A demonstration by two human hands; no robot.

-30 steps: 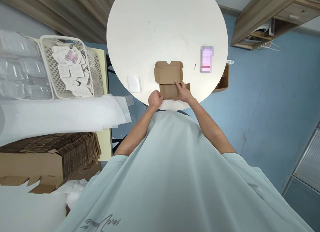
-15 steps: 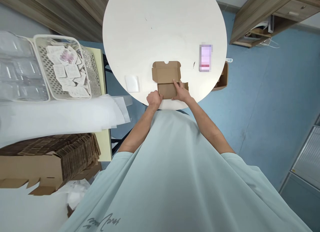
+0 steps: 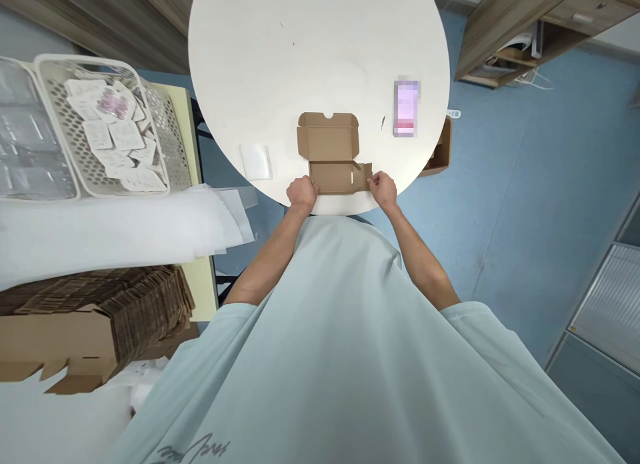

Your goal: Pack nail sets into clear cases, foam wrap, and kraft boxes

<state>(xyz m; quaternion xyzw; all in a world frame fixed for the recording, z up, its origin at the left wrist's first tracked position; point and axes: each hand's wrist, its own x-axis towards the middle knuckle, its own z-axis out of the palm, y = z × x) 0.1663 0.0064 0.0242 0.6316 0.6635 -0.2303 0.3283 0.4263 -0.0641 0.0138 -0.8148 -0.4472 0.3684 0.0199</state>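
Observation:
A small brown cardboard box (image 3: 330,177) lies on the white round table (image 3: 320,57), its notched lid (image 3: 329,141) folded back away from me. At the box's left end, my left hand (image 3: 302,193) is closed on the side wall. My right hand (image 3: 385,189) pinches the unfolded side flap (image 3: 365,176) at the right end. A short white slot mark shows near that flap. Left of the box is a flat, clear-white plastic packet (image 3: 256,162). Farther right on the tabletop lies a phone (image 3: 405,109) with a blurred pink screen.
On a yellow side table (image 3: 186,137) at left are a white basket (image 3: 165,137) of small printed packets, clear plastic containers (image 3: 30,127), white sheets (image 3: 110,227) and stacked flattened cartons (image 3: 145,314). A wooden cabinet (image 3: 505,34) stands at far right.
My right hand has moved right, from the box's inside to its right flap. The left hand stays at the left end. The whole view has shifted slightly.

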